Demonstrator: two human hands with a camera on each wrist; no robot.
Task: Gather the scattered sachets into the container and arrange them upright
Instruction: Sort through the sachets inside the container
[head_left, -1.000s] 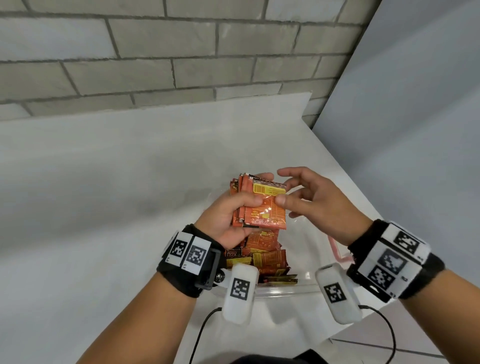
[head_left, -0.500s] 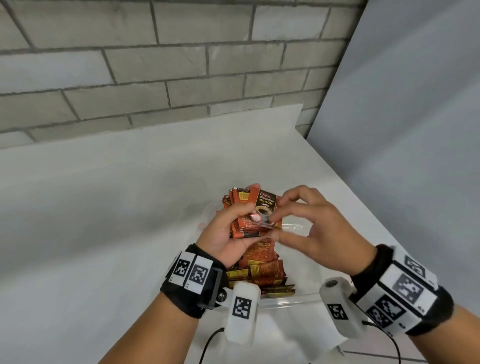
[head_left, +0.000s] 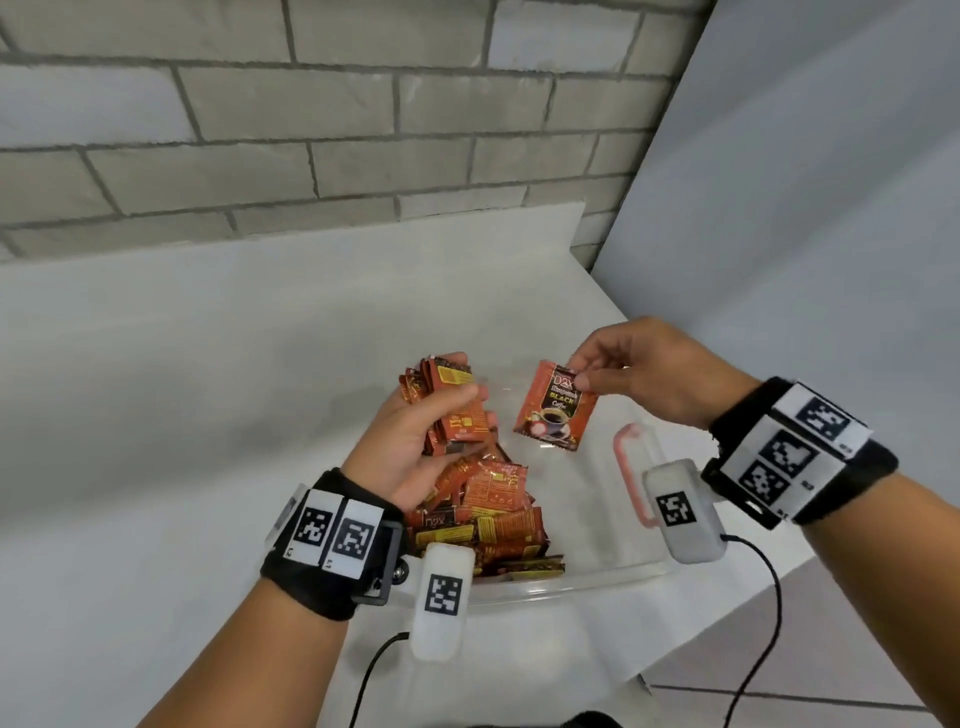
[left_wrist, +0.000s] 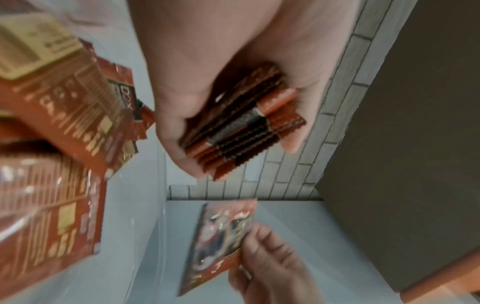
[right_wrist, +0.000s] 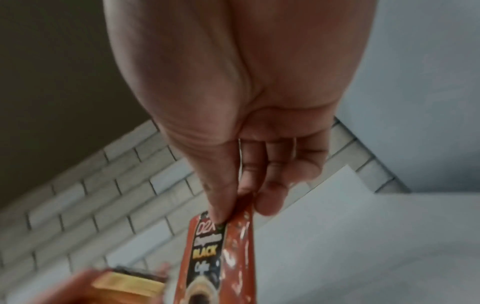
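My left hand grips a stack of orange coffee sachets above the clear plastic container; the stack's crimped edges show between thumb and fingers in the left wrist view. To its right, my right hand pinches a single sachet by its top corner, printed face towards me. That sachet hangs down from the thumb and fingers in the right wrist view, and the left wrist view also shows this sachet. More sachets lie heaped in the container's left part.
The container stands near the front right corner of a white counter, with a pink handle on its right side. A grey brick wall runs behind and a plain grey panel rises at the right.
My right hand has pulled one sachet off the stack and moved it to the right, apart from the left hand. The left hand keeps the rest of the stack.
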